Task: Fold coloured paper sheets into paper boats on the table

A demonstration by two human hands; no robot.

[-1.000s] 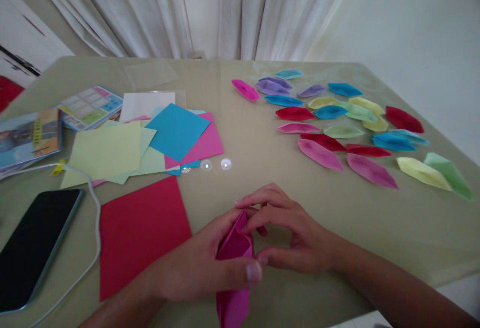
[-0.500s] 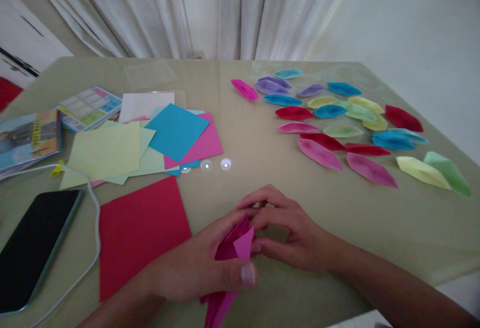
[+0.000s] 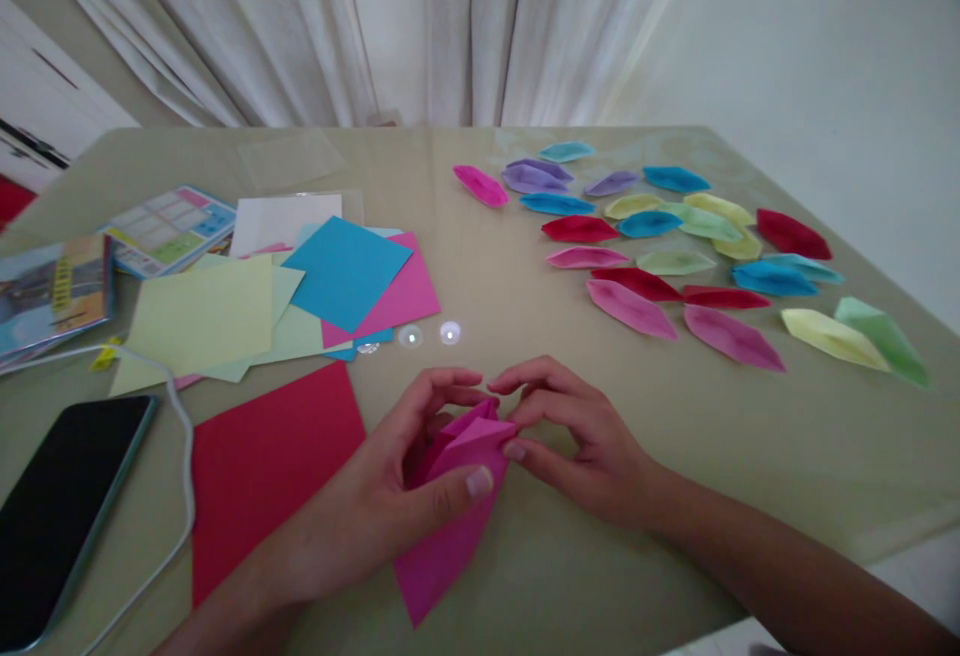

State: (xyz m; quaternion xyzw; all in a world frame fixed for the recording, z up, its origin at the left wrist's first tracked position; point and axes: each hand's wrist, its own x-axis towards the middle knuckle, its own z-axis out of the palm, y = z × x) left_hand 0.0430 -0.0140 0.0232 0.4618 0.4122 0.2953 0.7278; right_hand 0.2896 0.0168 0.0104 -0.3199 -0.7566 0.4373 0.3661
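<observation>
magenta paper (image 3: 442, 566), folded to a pointed shape, sits between the left hand (image 3: 386, 496) and the right hand (image 3: 581, 441), its near end jutting out below the left thumb. the left hand is clamped on it, thumb across the face and fingers curled behind, while the right hand pinches its corner between thumb and forefinger. just left of the left hand a red sheet (image 3: 270, 466) lies partly hidden by the forearm, a dark-screened phone (image 3: 71, 516) rests farther left, and beyond the right hand many folded paper shapes (image 3: 735, 338) spread over the table (image 3: 697, 436).
</observation>
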